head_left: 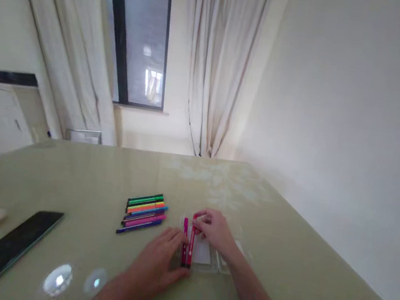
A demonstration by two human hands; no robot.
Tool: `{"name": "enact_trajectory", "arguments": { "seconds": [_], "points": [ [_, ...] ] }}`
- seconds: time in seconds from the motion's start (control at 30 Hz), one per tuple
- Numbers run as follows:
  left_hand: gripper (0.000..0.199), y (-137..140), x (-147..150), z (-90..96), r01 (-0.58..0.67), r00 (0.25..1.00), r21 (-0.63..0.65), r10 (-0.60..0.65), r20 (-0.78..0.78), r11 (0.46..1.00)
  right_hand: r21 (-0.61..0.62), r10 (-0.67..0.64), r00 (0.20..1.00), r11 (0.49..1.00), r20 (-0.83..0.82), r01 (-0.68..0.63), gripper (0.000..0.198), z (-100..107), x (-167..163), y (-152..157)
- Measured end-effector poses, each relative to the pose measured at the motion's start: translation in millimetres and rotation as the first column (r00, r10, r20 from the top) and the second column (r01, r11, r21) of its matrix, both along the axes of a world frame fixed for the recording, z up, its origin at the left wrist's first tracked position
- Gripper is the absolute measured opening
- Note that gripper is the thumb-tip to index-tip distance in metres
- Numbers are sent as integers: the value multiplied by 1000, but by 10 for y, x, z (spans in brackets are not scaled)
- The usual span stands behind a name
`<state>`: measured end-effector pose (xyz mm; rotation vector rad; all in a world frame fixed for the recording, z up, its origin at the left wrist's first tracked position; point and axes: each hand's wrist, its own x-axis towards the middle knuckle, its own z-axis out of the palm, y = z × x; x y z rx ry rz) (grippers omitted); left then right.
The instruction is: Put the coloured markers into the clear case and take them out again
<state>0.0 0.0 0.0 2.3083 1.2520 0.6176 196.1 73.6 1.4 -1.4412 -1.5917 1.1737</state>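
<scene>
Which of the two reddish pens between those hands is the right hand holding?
The slim bright red pen, on the right: the right hand holds its far end; the slim magenta pen lies by the left hand.

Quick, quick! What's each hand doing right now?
Left hand: partly open, fingertips at the pink pen, thumb apart.
Right hand: closed, fingers pinching the red pen near its far end.

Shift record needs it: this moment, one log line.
left hand: at magenta pen | right hand: pinching red pen | clear case: beneath both pens | pen row: on table
</scene>
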Motion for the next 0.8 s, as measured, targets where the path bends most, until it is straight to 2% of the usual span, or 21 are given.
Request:
{"name": "enact_trajectory", "arguments": {
  "seconds": [0.17, 0.23, 0.33, 0.5, 0.63, 0.8],
  "points": [
    [46, -51, -55, 13, 27, 999, 36, -26, -34, 999, 245, -7, 983, 969, 185, -39, 12, -48, -101, -11],
    [44, -55, -58, 22, 44, 998, 65, -41, -50, 997, 306, -23, 960, 950, 280, -66, 11, -41, -114, -29],
    [43, -62, -50, 40, 57, 995, 101, -48, -87, 993, 320, -28, 938, 943, 346, -90, 12, -13, -115, -65],
    [42, -80, -51, 50, 82, 984, 155, -55, -170, 985, 311, -20, 933, 945, 360, -99, 19, 50, -82, -107],
    [43, -70, -57, 44, 94, 977, 182, -55, -207, 979, 270, 46, 933, 951, 356, -150, 25, 86, -38, -119],
    [40, -78, -22, 43, 92, 973, 210, -42, -227, 973, 261, 101, 901, 938, 423, -227, 17, 66, -43, -122]
  ]
}}
